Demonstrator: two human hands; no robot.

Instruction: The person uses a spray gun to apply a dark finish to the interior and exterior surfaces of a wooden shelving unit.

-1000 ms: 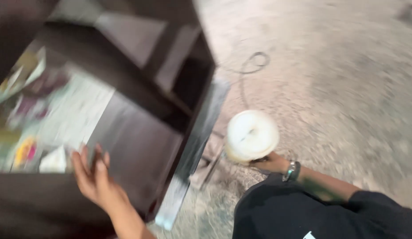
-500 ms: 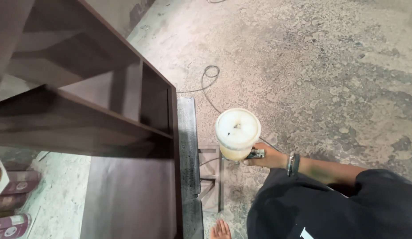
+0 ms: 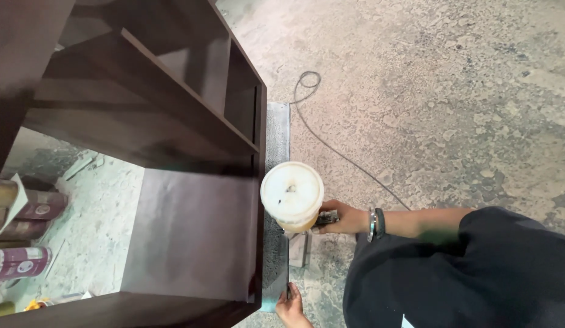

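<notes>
1. Since half a second ago, the left hand (image 3: 292, 305) has come into view at the bottom edge, fingers closed on the lower end of the grey metal strip (image 3: 276, 200) lying along the dark brown wooden cabinet (image 3: 191, 231); the view has swung over the shelves.
2. Right hand (image 3: 343, 217) is clenched around the handle of a spray gun with a round white cup (image 3: 292, 193); the cup sits just right of the cabinet's edge, over the strip.
3. A thin black hose (image 3: 331, 149) trails across the concrete floor (image 3: 452, 91); paint cans (image 3: 21, 261) stand at left.
</notes>
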